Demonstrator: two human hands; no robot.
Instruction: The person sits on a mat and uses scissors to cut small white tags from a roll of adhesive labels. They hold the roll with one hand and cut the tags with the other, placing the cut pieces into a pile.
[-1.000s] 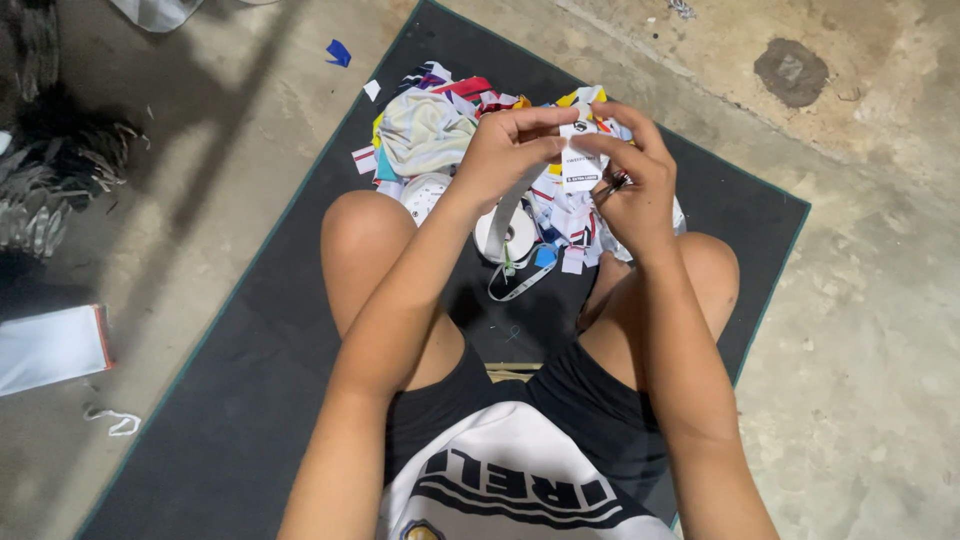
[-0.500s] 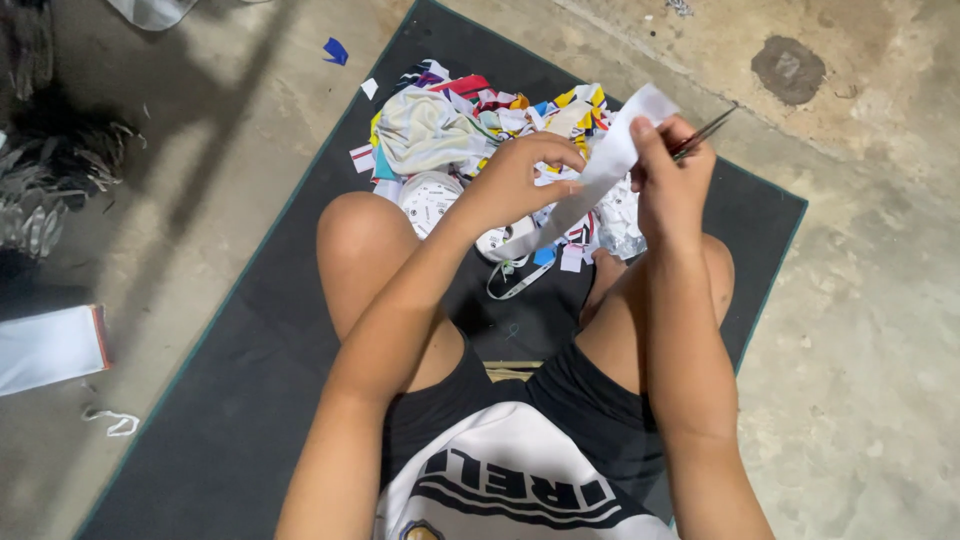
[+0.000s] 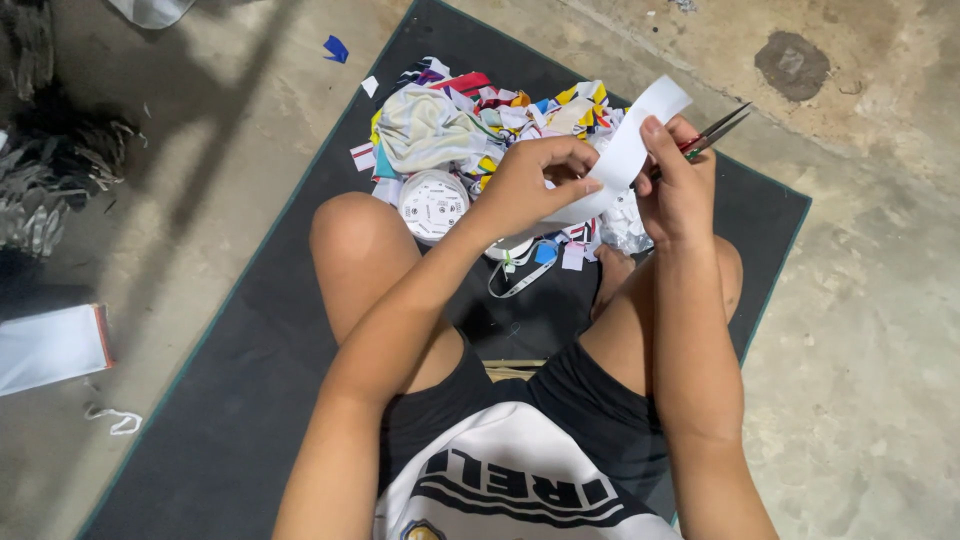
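Observation:
I sit cross-legged on a dark mat [image 3: 240,400]. My left hand [image 3: 535,180] pinches the lower part of a white strip [image 3: 630,150] of fabric or paper. My right hand [image 3: 680,185] holds the strip's upper part with the thumb, and also grips small scissors [image 3: 715,130] whose blades point up and to the right. The strip runs diagonally between both hands above my knees. Beneath the hands lies a pile of colourful fabric scraps [image 3: 470,110] and a round white object [image 3: 433,203].
Bare concrete floor surrounds the mat. A white folded sheet [image 3: 50,345] and a bit of white cord [image 3: 115,420] lie at the left. Dark grey bundles [image 3: 50,170] sit at the far left. A blue scrap [image 3: 336,47] lies on the floor beyond the mat.
The hands were together over the scrap pile a second ago; since then the right hand has drawn the white strip out and upward to the right, with the scissors now showing.

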